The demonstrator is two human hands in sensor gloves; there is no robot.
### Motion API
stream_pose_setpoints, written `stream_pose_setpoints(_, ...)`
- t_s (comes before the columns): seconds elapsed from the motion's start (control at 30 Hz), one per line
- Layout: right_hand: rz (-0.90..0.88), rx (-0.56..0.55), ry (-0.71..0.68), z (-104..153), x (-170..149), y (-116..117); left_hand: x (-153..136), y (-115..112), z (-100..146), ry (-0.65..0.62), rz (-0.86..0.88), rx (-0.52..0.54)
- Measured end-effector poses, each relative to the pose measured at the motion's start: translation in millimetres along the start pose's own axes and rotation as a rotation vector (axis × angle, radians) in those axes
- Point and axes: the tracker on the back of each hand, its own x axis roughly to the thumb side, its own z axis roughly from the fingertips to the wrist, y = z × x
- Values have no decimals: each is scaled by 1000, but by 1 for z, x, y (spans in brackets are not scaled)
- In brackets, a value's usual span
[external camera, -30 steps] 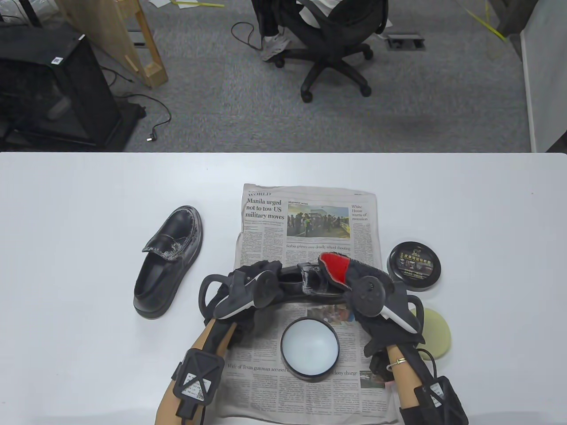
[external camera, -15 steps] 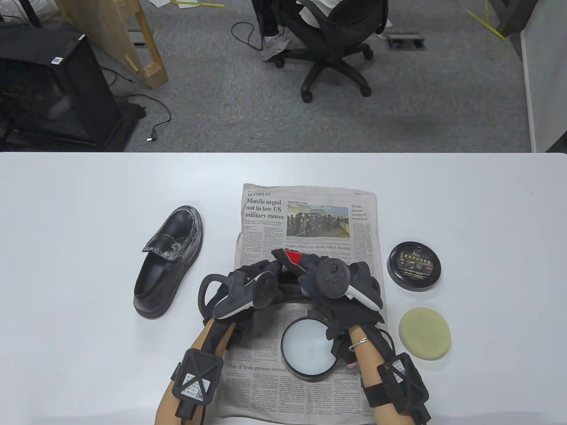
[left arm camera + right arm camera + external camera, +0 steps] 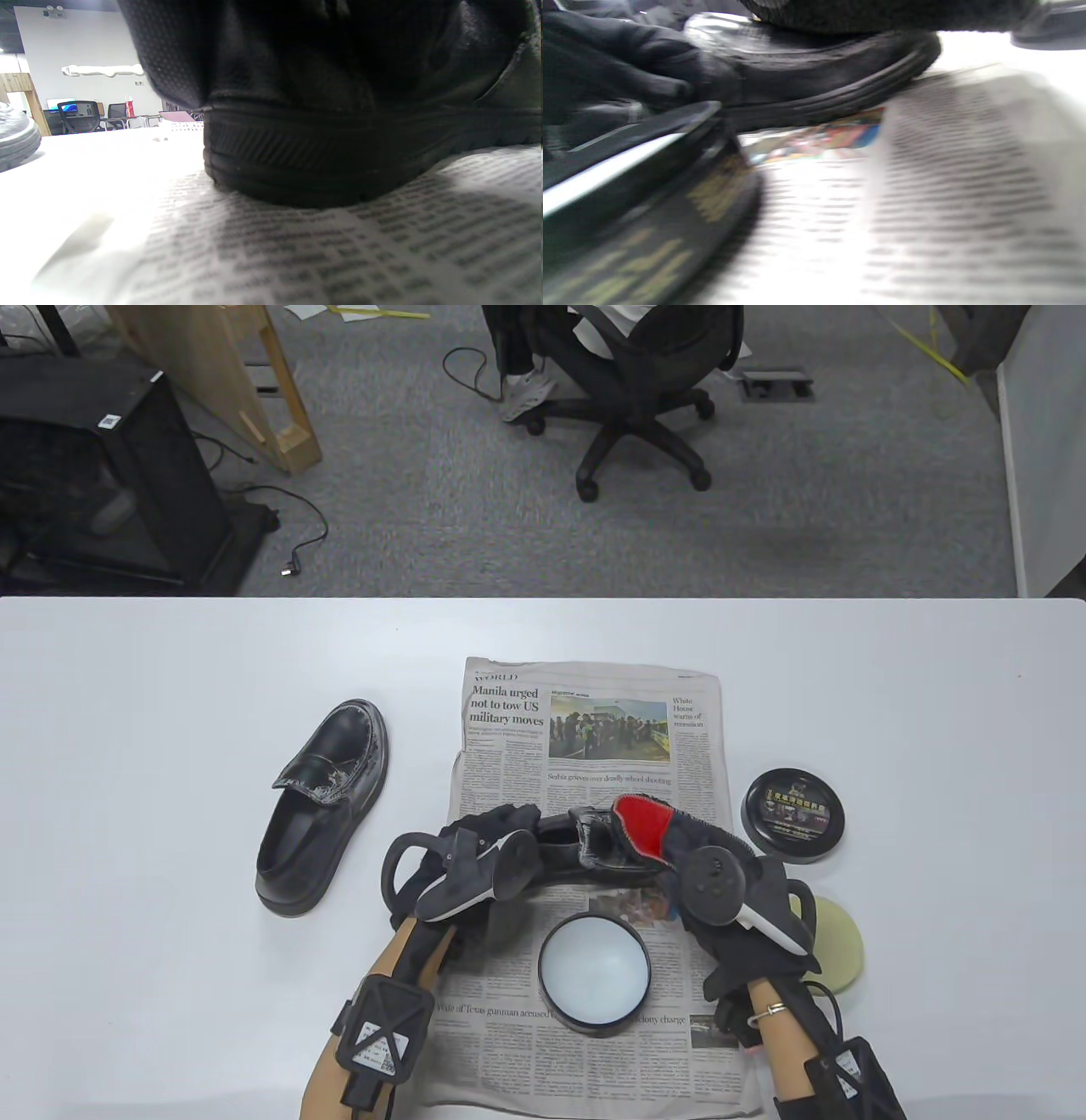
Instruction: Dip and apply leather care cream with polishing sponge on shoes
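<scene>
A black loafer (image 3: 556,848) lies across the newspaper (image 3: 594,729). My left hand (image 3: 488,836) grips its heel end; the left wrist view shows the heel sole (image 3: 322,169) close up on the paper. My right hand (image 3: 657,844) holds a red polishing sponge with a black fuzzy edge (image 3: 642,821) and presses it on the toe end of the shoe. The right wrist view shows the shoe's side (image 3: 814,84) under the fuzzy sponge (image 3: 882,15). The open cream tin (image 3: 594,971) sits on the paper just in front of the shoe, and close by in the right wrist view (image 3: 649,220).
A second black loafer (image 3: 327,802) stands on the white table (image 3: 170,687) to the left. The tin's lid (image 3: 793,814) lies right of the paper. A yellow round sponge (image 3: 840,937) lies behind my right wrist, partly hidden.
My right hand swept the red sponge left along the shoe toward my left hand, then back right to the toe end. My left hand stayed on the heel.
</scene>
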Motion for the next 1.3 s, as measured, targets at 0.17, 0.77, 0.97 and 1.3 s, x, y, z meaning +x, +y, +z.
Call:
stream_pose_setpoints(0.17,-117,-5,-167,-14,45,-4,-3,-1,0,-13,25,-9)
stream_pose_setpoints(0.77,20,50,152,-34,-15,-1,-2,-1,0,8,19,1)
stream_pose_setpoints(0.97,69,29,25,-3,3,2,0,-1,0,2,-4,-6)
stream_pose_setpoints(1.3,-70,68,-106,-40,64,-14,-2,-2,-1,-14,32,-21)
